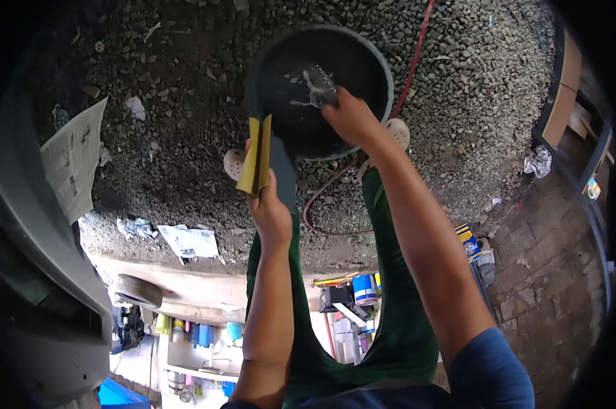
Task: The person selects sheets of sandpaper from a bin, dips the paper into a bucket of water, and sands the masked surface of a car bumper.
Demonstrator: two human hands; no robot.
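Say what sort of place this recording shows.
Probably a makeshift vehicle-repair or bodywork yard, though I can't be certain: a curved grey panel, like a vehicle's, stands at the left, a loose tyre is below it to the right, and the ground is gravel.

left hand (272,213): curled in a grip, thumb (272,183) upright on the right side, fingers mostly hidden
left wrist (275,244): nearly straight, in line with the arm
left forearm (267,300): bare, running almost vertically up from the lower edge
right hand (350,117): reaching farther forward than the left, back of the hand upward, fingers bent down and largely out of sight, so their closure is unclear
right forearm (424,211): bare, slanting from lower right up and inward
right upper arm (492,368): covered by a short blue sleeve
legs (403,300): in green trousers, parted beneath the arms
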